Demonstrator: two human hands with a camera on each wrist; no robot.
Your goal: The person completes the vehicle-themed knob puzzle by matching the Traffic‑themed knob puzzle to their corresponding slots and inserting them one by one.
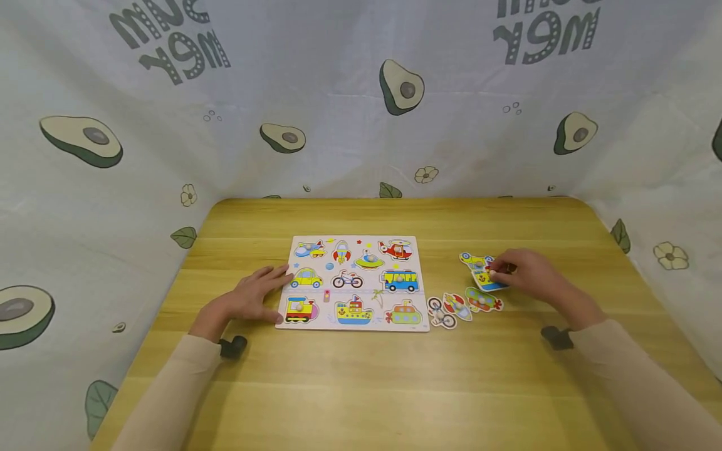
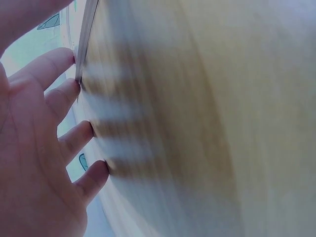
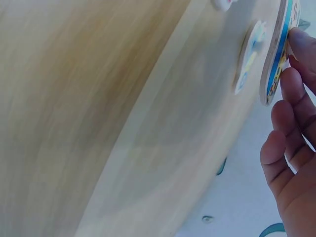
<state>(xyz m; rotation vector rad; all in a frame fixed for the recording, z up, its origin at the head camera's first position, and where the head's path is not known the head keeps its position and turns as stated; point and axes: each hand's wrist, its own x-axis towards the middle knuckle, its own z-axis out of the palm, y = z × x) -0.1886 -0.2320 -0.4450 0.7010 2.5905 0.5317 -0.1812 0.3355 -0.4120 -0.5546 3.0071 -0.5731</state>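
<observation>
A flat puzzle board (image 1: 324,324) printed with vehicles lies on the table. My left hand (image 1: 254,294) rests at its left edge, fingers spread and mostly straight; in the left wrist view the fingertips (image 2: 66,55) meet the board's edge. My right hand (image 1: 527,272) pinches a boat puzzle piece (image 1: 484,279) between thumb and fingers, to the right of the board. The right wrist view shows this boat piece (image 3: 276,64) edge-on, tilted, with its blue band visible. Just behind it lies a car piece (image 1: 468,257), partly covered by the boat in the head view.
A bicycle piece (image 1: 435,307), a rocket piece (image 1: 458,307) and a submarine piece (image 1: 479,300) lie close together by the board's lower right corner. The wooden table (image 1: 361,388) ends at a hanging cloth (image 1: 344,144) printed with avocados.
</observation>
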